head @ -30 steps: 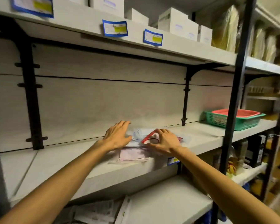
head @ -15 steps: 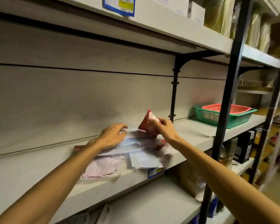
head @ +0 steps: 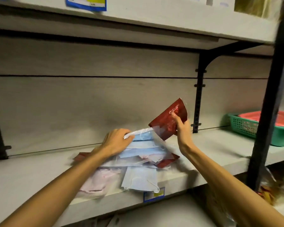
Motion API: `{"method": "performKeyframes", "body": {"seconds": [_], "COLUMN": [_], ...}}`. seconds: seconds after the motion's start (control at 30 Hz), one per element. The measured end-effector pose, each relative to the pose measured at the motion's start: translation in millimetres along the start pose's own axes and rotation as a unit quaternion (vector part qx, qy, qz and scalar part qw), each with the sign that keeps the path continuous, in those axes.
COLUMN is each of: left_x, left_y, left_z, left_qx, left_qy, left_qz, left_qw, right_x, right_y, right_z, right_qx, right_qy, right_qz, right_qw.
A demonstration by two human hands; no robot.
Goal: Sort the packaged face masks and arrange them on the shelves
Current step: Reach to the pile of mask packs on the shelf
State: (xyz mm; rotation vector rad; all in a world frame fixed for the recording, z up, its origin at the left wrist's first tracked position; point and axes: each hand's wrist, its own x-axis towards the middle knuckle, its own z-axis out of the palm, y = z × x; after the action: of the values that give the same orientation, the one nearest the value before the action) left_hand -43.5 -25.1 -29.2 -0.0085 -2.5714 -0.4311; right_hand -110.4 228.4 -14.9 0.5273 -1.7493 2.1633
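Above the grey shelf [head: 211, 145], the right hand [head: 183, 128] is pinching 1 tilted red foil mask packet [head: 170, 118]; the left hand [head: 116, 141] is gripping 1 clear-bagged blue mask pack [head: 143, 135] atop the pile.

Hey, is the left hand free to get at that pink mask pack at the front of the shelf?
Probably yes, once it lets go. The left hand grips a clear pack of blue masks atop the pile; the pink mask pack lies uncovered just below its forearm, and only that grip keeps the hand from it.

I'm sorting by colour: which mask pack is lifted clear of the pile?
The dark red pack, pinched upright in the right hand above the shelf. The blue packs and pink pack lie in the pile.
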Motion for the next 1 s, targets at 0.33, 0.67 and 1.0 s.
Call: {"method": "performKeyframes", "body": {"seconds": [0.33,0.67,1.0], "left_x": [-35,-157,-345], "left_y": [4,5,-40], "left_z": [-58,-135,-225], "left_qx": [-0.384,-0.527,-0.377], "left_qy": [0.171,0.133,0.151], "left_qz": [-0.234,-0.212,-0.256], "left_qw": [0.876,0.812,0.877], "right_x": [-30,-126,-308], "right_y": [-31,-65,-100], "right_z": [42,114,212], "right_qx": [0.022,0.106,0.148], "right_qy": [0.022,-0.112,-0.161], "right_qz": [-0.092,0.001,0.052], "right_qw": [0.995,0.988,0.974]}}
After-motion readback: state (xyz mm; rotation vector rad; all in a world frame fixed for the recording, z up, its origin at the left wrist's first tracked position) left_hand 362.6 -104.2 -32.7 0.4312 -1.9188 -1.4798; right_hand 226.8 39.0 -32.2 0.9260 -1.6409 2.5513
